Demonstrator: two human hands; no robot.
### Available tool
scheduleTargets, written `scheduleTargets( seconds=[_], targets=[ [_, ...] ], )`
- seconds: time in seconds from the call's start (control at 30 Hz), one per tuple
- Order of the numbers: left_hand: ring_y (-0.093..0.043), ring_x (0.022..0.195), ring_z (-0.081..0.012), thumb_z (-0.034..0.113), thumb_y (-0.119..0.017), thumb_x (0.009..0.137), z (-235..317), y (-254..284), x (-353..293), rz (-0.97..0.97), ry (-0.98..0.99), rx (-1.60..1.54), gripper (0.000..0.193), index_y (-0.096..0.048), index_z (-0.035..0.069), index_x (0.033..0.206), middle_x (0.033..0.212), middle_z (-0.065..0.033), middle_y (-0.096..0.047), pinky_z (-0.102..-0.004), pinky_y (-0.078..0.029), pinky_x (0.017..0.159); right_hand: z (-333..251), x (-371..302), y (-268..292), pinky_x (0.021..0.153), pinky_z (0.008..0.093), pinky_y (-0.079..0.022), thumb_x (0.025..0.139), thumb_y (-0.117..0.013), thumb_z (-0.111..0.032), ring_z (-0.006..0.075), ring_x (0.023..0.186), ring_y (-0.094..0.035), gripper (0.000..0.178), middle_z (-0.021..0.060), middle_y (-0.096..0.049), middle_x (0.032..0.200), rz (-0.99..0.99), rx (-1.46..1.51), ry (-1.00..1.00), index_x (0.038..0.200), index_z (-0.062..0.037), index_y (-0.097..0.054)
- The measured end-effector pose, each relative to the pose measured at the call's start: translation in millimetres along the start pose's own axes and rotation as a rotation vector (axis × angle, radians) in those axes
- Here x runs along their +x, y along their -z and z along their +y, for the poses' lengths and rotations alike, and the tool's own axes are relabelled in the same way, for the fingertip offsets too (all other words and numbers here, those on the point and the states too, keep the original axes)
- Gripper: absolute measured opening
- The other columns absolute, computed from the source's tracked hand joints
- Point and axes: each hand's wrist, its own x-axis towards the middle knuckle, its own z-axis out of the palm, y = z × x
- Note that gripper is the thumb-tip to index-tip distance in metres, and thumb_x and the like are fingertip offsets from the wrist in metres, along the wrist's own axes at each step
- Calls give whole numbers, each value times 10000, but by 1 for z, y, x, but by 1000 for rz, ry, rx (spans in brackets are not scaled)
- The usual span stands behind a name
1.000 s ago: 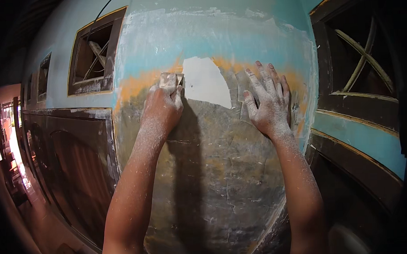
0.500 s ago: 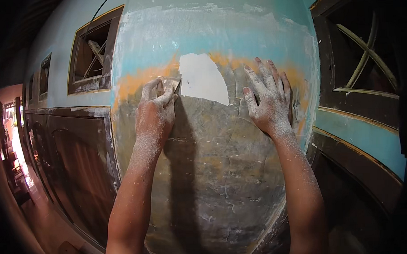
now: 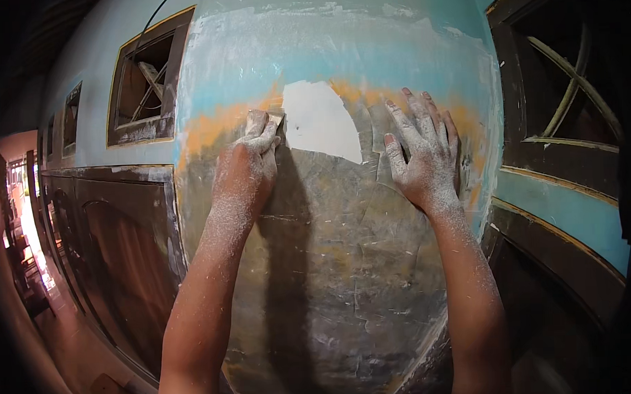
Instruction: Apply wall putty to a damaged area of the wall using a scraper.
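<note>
The person stood close to a curved, sanded panel (image 3: 332, 266) of an old painted body, both forearms coming up from six o'clock and coated in pale dust. The left hand (image 3: 248, 168) was curled tight, its fingers pinching a small piece of sandpaper (image 3: 274, 120) flat against the surface, right at the nine o'clock edge of a white filler patch (image 3: 320, 120). That patch sat at about twelve o'clock on the panel, across a band of orange undercoat (image 3: 216, 127), with light blue paint (image 3: 338, 50) above and bare grey-brown surface below. The right hand (image 3: 422, 155) lay open and spread wide, palm pressed to the panel at three o'clock of the patch, fingers pointing up, holding nothing. Off at ten o'clock was a dark-framed window opening (image 3: 145, 88); another window (image 3: 562, 84) with crossed bars showed at two o'clock. Dark brown lower panelling (image 3: 116, 252) ran away toward nine o'clock
</note>
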Motion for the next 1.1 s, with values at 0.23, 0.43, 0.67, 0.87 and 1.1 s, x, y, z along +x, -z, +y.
scheduleTargets(
  seconds=[0.23, 0.43, 0.67, 0.87, 1.1],
  targets=[
    [-655, 1095, -469, 175, -611, 964, -1, 3, 11, 1, 33, 42, 289, -739, 99, 1211, 1254, -236, -674, -510, -534, 955, -3, 0, -3, 1274, 522, -157, 1002, -589, -332, 267, 1546, -296, 520, 41, -414, 1627, -4, 21, -4, 1510, -232, -542],
    [-582, 1261, -406, 153, -615, 974, -2, 3, 7, 39, -11, 6, 316, -711, 39, 1252, 1324, -254, -622, -438, -482, 1057, -5, 2, 0, 1272, 523, -159, 1000, -592, -325, 271, 1544, -298, 529, 43, -406, 1633, -20, 30, -3, 1519, -239, -529],
    [-559, 1338, -375, 124, -631, 969, 4, 4, 11, 4, 8, 7, 338, -695, 25, 1286, 1406, -227, -594, -396, -465, 1111, -1, 2, -2, 1266, 525, -177, 1013, -576, -350, 267, 1540, -306, 518, 40, -412, 1624, -2, -10, 6, 1516, -240, -531],
    [-577, 1315, -375, 134, -635, 976, 2, 3, 14, -24, 63, -15, 328, -701, 26, 1278, 1404, -203, -602, -403, -482, 1091, -2, 1, -1, 1271, 522, -170, 1014, -573, -342, 262, 1542, -305, 510, 43, -410, 1625, -11, -11, 1, 1514, -248, -532],
    [-682, 981, -478, 180, -637, 950, -8, -6, 17, 183, -184, -43, 255, -753, 37, 1126, 1029, -283, -712, -531, -558, 876, -3, 2, 2, 1269, 529, -182, 1008, -589, -335, 271, 1538, -313, 503, 44, -419, 1619, -5, 8, -3, 1500, -237, -548]
  ],
)
